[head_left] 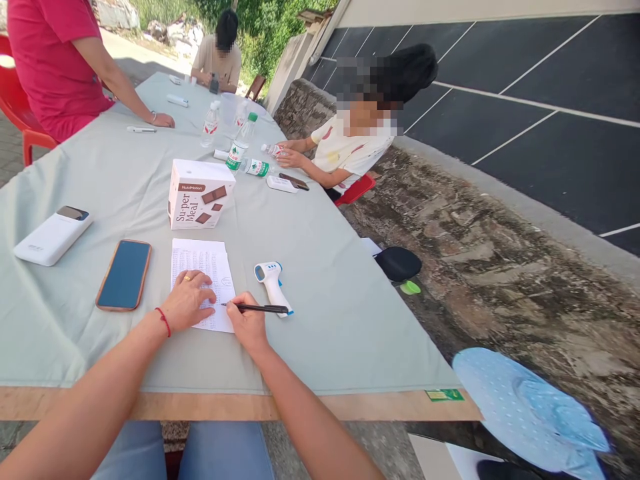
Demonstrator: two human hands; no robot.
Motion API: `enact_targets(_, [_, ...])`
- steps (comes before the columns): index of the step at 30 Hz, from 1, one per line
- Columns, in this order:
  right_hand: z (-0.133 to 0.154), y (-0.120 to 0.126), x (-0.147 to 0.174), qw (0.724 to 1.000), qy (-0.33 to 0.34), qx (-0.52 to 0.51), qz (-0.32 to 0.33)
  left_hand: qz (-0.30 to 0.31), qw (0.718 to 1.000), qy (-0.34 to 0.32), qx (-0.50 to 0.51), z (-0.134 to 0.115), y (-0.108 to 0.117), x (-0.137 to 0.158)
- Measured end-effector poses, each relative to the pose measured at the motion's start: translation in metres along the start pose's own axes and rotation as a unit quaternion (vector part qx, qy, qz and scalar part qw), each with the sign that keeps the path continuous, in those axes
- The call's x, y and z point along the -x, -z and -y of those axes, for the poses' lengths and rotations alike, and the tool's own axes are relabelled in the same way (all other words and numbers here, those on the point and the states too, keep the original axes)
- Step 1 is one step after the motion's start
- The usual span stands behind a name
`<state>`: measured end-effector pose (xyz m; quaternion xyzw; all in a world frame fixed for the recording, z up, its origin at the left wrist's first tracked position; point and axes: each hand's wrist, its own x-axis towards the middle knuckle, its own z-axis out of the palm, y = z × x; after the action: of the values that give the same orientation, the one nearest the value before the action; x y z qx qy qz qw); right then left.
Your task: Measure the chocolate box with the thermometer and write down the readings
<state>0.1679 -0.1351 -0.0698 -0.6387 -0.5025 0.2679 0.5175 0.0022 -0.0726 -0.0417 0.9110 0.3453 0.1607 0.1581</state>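
Observation:
My left hand lies with fingers spread on a white sheet of paper covered in rows of small writing. Between the fingers of my right hand is a black pen, its tip at the sheet's right side. A white and blue infrared thermometer rests just beyond the pen. Left of the paper is a smartphone in an orange-brown case, screen dark. Behind the sheet stands a white and brown box marked "Su-per Meal".
A white power bank lies on the cloth-covered table at left. Water bottles stand and lie farther back. Several people sit around; one in a patterned shirt holds a bottle. A blue hat is beyond the right edge.

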Motion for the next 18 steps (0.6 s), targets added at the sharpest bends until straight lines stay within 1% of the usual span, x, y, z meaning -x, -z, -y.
enact_targets(4, [-0.001,-0.001,0.001,1.000,-0.002,-0.002,0.006,0.013,1.000,0.011,0.003,-0.002,0.002,-0.001])
enact_targets(7, [-0.003,0.002,0.001,1.000,0.011,0.004,-0.007,0.012,1.000,0.011,0.006,-0.003,0.003,-0.001])
enact_targets(10, [-0.009,0.012,-0.005,0.997,0.072,0.031,-0.028,0.011,1.000,0.010,0.006,-0.002,0.003,0.000])
enact_targets(13, [-0.020,0.029,-0.018,0.985,0.147,0.086,-0.007,0.009,1.000,0.006,0.013,0.000,0.002,0.000])
enact_targets(16, [-0.032,0.042,-0.028,0.976,0.172,0.136,0.017,0.007,0.999,0.015,0.030,0.001,0.003,0.001])
enact_targets(18, [-0.039,0.045,-0.031,0.964,0.190,0.184,0.035,0.005,0.998,0.035,0.058,0.002,0.006,0.000])
